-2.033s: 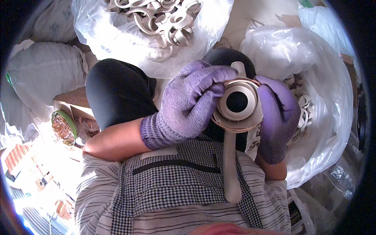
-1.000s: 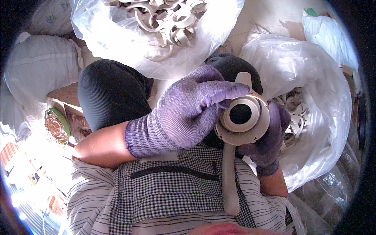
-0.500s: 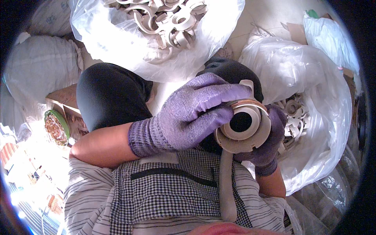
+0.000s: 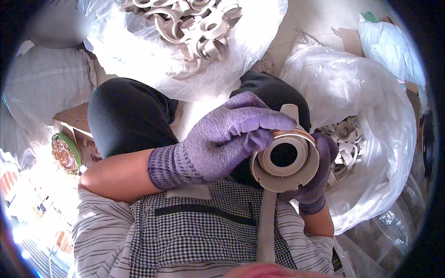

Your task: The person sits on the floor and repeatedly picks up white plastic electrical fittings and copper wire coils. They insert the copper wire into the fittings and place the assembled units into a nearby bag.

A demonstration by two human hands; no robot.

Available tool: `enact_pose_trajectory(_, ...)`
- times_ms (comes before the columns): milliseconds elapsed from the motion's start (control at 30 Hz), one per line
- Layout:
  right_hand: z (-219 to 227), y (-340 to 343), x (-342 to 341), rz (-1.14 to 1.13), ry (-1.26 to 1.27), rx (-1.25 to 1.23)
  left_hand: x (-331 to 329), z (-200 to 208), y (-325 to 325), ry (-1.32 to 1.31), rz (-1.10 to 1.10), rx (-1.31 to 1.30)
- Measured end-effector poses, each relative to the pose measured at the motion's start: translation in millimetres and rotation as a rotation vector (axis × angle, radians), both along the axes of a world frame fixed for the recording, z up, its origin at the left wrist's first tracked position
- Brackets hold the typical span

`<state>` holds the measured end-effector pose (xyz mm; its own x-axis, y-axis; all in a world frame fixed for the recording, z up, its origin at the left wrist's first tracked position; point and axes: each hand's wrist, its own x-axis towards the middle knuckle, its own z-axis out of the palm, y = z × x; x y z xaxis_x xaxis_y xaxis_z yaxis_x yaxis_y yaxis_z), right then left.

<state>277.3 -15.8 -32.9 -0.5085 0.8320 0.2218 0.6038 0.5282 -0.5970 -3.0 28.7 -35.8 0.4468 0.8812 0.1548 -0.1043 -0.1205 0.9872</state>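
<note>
Both my hands wear purple-grey knit gloves. My left hand (image 4: 218,136) is closed at the upper left rim of a beige plastic part (image 4: 271,180), with fingertips pinched at a thin copper-coloured strip (image 4: 301,135) that runs along the rim. The part has a round collar around a dark central hole, a tab sticking up at the top and a long flat arm hanging toward my chest. My right hand (image 4: 322,157) wraps the collar from behind and from the right; the part hides some of its fingers.
Ahead stands a clear plastic bag (image 4: 241,51) full of similar beige parts. Another bag (image 4: 384,157) with more parts (image 4: 345,134) is on my right. At left, a green-rimmed roll of copper-coloured material (image 4: 65,153) sits by a cardboard box (image 4: 74,118). White sacks (image 4: 51,83) lie behind.
The collar has tipped and shifted slightly down and left, so its tab shows more. My left hand has drawn back a little, its lower fingers curling. A blurred grey shape appears at upper left.
</note>
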Motion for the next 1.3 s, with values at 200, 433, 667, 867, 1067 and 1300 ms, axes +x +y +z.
enact_pose_trajectory(200, -3.1, 1.9, 4.4, 0.025, -0.034, -0.003, -2.9, -1.7, -2.0, -0.040, -0.038, -0.040)
enact_pose_trajectory(433, 13.4, 11.6, -1.4, 0.029, -0.023, -0.084, -10.0, 3.5, -0.6, 0.173, -0.068, 0.272)
enact_pose_trajectory(667, 41.1, 38.7, -21.4, 0.160, -0.200, -0.212, -3.4, 2.1, -8.6, 0.453, 0.056, 0.477)
enact_pose_trajectory(867, 10.8, 26.5, -23.9, 0.054, -0.016, -0.191, -1.0, 2.9, -12.0, 0.444, 0.102, 0.493)
enact_pose_trajectory(1067, 1.6, 35.8, -25.1, 0.089, -0.001, 0.022, -5.7, -12.2, -10.9, 0.514, 0.091, 0.579)
enact_pose_trajectory(1300, 18.2, 27.9, -40.0, 0.068, -0.093, 0.087, -5.9, -8.4, -17.4, 0.526, 0.077, 0.565)
